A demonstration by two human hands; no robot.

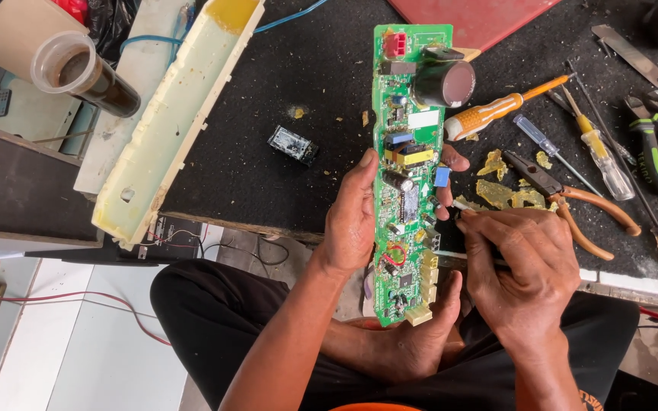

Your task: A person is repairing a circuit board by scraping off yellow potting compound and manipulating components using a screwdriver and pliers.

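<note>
The left hand (352, 221) grips the long green circuit board (409, 175) by its edges, fingers wrapped behind. The right hand (519, 262), at its four o'clock, pinches a thin tool (451, 255). Light, stiff, fragile (probably): hold bare edges, above the desk (268, 167).

Single view — head-worn cam, looking almost straight down over the person's lap and the near edge of the black work mat (268, 152). Close range: the green circuit board (407, 175) runs vertically through frame centre, left hand (352, 221) and right hand (523, 266) fill the lower middle. Top of frame faces away from the body — tools upper right, floor lower left. No second view, no overlap.
</note>
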